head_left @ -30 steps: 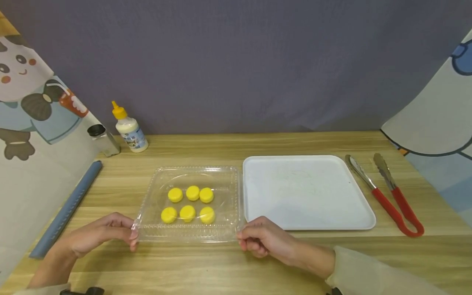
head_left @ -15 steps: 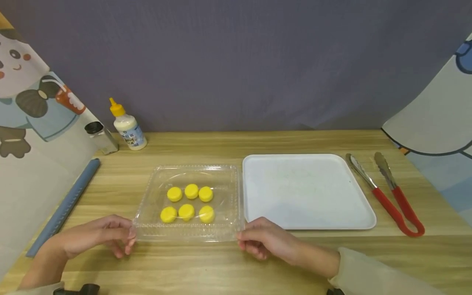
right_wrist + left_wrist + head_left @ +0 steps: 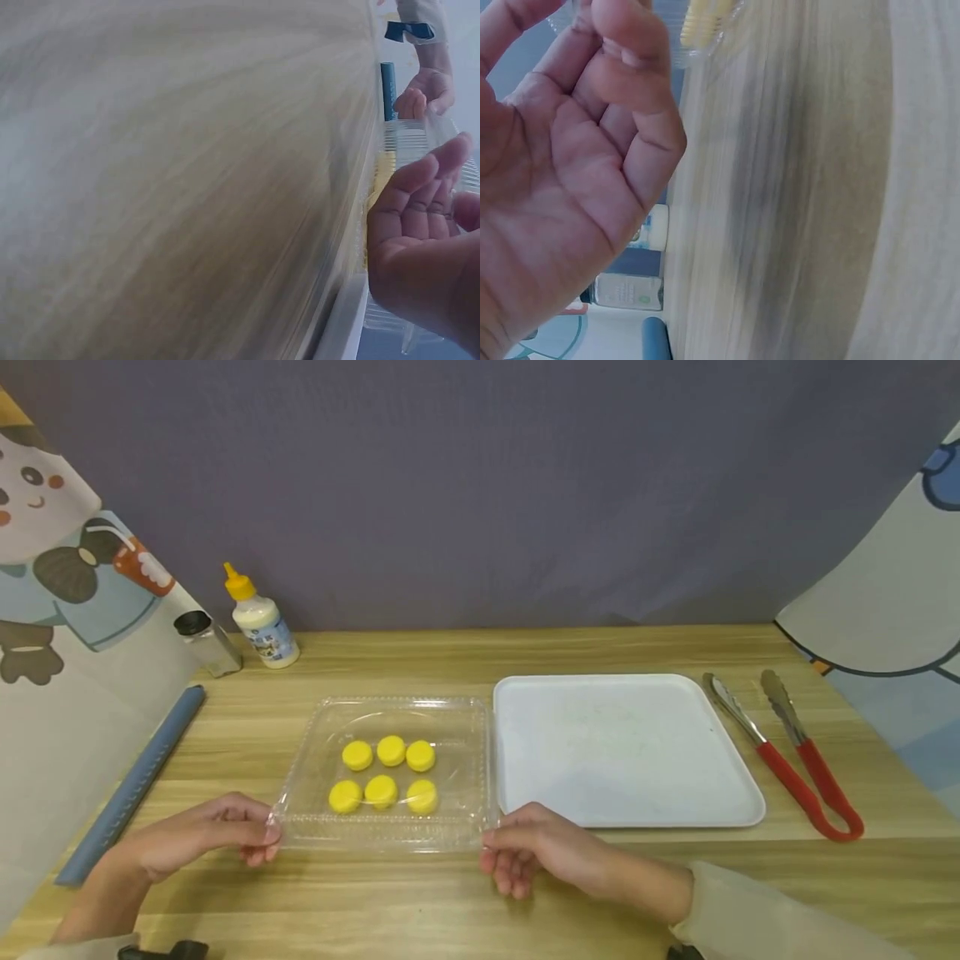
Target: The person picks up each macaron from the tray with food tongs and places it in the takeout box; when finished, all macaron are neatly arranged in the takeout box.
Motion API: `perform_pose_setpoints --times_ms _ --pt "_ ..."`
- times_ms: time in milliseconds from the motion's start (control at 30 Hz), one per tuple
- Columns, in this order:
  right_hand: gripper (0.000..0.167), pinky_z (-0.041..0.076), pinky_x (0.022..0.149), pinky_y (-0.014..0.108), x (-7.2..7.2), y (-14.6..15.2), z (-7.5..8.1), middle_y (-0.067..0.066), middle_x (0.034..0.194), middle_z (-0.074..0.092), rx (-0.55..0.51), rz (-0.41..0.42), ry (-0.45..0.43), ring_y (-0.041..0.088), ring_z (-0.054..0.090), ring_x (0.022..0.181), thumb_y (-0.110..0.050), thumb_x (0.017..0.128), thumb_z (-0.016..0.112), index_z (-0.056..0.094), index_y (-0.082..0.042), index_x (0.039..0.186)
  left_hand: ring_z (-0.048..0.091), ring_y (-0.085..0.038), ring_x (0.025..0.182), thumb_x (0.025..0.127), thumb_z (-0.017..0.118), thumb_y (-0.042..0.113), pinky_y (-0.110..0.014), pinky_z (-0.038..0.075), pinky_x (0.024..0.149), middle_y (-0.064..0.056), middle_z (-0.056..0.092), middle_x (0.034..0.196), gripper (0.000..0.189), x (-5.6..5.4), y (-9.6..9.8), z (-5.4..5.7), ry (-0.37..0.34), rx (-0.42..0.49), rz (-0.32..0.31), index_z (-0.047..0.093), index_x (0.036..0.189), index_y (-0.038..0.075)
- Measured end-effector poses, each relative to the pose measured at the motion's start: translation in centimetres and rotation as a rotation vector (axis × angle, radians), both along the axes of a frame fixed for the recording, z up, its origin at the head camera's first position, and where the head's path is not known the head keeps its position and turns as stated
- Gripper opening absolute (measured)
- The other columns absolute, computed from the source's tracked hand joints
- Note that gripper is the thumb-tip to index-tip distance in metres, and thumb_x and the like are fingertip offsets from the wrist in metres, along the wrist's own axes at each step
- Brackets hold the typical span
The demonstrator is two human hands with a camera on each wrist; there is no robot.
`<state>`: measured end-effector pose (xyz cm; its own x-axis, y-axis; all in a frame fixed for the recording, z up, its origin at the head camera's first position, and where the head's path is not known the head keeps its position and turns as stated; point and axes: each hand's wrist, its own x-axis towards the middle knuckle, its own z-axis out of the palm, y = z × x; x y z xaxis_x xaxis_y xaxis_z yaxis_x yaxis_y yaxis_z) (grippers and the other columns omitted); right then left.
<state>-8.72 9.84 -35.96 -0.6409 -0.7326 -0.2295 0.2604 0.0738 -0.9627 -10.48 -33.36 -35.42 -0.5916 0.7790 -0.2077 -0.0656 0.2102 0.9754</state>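
Observation:
A clear plastic clamshell box [image 3: 465,777] lies on the table in the head view, its lid down over several yellow round cakes [image 3: 381,792] in two rows. My left hand [image 3: 202,835] pinches the front left corner between thumb and fingers. At the front right corner my right hand [image 3: 551,852] pinches the rim, its lower fingers hanging loosely below. The left wrist view shows the left palm [image 3: 562,172] with the fingertips at the box's edge. In the right wrist view, the right hand [image 3: 420,232] covers part of the box.
A white tray [image 3: 607,752] stands right beside the box. Red-handled tongs [image 3: 810,785] lie to its right. A yellow-capped squeeze bottle [image 3: 266,631] and a black-lidded jar [image 3: 210,647] stand at the back left. A blue-grey roll [image 3: 135,785] lies along the left edge.
The lower fingers of my right hand have loosened and dropped a little. My left fingers spread slightly and drew back in. Both hands stay at the corners, and the box has hardly moved.

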Motion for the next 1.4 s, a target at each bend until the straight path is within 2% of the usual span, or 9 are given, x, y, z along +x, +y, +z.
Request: perform_pose_setpoints --times_ms 267,433,533,767,900,1033,1233,1333,1400 --pt "0.033 0.049 0.054 0.019 -0.3 -0.2 0.2 -0.001 0.065 0.063 0.019 -0.009 -0.020 0.006 0.057 0.055 -0.019 0.102 0.053 0.064 0.006 0.085 0.045 -0.037 0.068 0.106 0.035 0.000 -0.037 0.047 0.063 -0.027 0.050 0.075 0.031 0.0 -0.1 0.2 -0.029 -0.013 -0.016 0.059 0.089 -0.010" --pt "0.036 0.049 0.055 0.019 -0.5 -0.3 0.3 -0.001 0.066 0.063 0.032 0.000 0.004 0.007 0.058 0.056 -0.020 0.104 0.052 0.064 0.009 0.087 0.058 -0.019 0.072 0.107 0.034 0.003 -0.032 0.052 0.067 -0.008 0.065 0.082 0.032 -0.3 -0.3 0.7 -0.063 -0.068 -0.024 0.060 0.094 -0.013" --pt "0.037 0.050 0.055 0.019 -0.7 -0.4 0.4 -0.002 0.067 0.063 0.036 0.011 0.019 0.006 0.058 0.056 -0.020 0.104 0.051 0.063 0.011 0.089 0.060 -0.011 0.077 0.107 0.036 0.005 -0.030 0.051 0.069 0.002 0.067 0.087 0.032 -0.6 -0.4 1.0 -0.080 -0.098 -0.014 0.060 0.097 -0.013" --pt "0.037 0.048 0.054 0.019 -0.9 -0.4 0.4 -0.002 0.065 0.063 0.055 0.008 0.026 0.006 0.057 0.055 -0.020 0.104 0.052 0.064 0.011 0.090 0.055 -0.017 0.075 0.107 0.038 0.005 -0.030 0.047 0.065 0.003 0.062 0.086 0.030 -1.1 -0.4 1.2 -0.067 -0.119 -0.014 0.058 0.095 -0.014" --pt "0.038 0.048 0.054 0.019 -0.9 -0.3 0.5 -0.001 0.065 0.062 0.069 -0.005 0.052 0.007 0.057 0.055 -0.021 0.105 0.051 0.064 0.014 0.097 0.057 -0.013 0.078 0.107 0.037 0.006 -0.029 0.048 0.067 0.003 0.063 0.088 0.030 -1.2 -0.4 1.4 -0.081 -0.126 -0.015 0.056 0.097 -0.015" --pt "0.037 0.049 0.055 0.020 -0.7 0.1 0.7 0.002 0.068 0.063 0.117 -0.019 0.121 0.010 0.058 0.058 -0.023 0.108 0.049 0.065 0.010 0.104 0.061 -0.013 0.086 0.108 0.038 0.011 -0.029 0.051 0.073 -0.002 0.068 0.097 0.033 -1.1 -0.9 1.9 -0.082 -0.216 0.010 0.062 0.106 -0.010" --pt "0.035 0.052 0.060 0.026 -1.3 2.8 2.1 0.005 0.078 0.064 0.238 -0.040 0.299 0.017 0.061 0.069 -0.026 0.111 0.045 0.065 0.002 0.107 0.062 -0.020 0.098 0.110 0.039 0.016 -0.033 0.052 0.078 -0.010 0.064 0.119 0.038 -1.5 -1.9 3.3 0.024 -0.370 0.101 0.052 0.133 -0.010" --pt "0.029 0.053 0.064 0.029 -1.9 4.6 3.1 0.004 0.084 0.065 0.340 -0.084 0.444 0.018 0.061 0.078 -0.025 0.110 0.048 0.066 -0.003 0.107 0.060 -0.021 0.100 0.111 0.038 0.020 -0.034 0.052 0.078 -0.010 0.060 0.123 0.043 -2.1 -1.6 4.0 0.127 -0.457 0.173 0.046 0.141 -0.010" --pt "0.025 0.053 0.066 0.029 -2.3 5.9 3.7 0.002 0.088 0.065 0.418 -0.125 0.536 0.018 0.062 0.083 -0.025 0.109 0.050 0.067 -0.007 0.107 0.061 -0.023 0.099 0.112 0.039 0.022 -0.036 0.052 0.077 -0.010 0.061 0.120 0.040 -2.5 -1.0 4.3 0.214 -0.510 0.227 0.049 0.138 -0.007"
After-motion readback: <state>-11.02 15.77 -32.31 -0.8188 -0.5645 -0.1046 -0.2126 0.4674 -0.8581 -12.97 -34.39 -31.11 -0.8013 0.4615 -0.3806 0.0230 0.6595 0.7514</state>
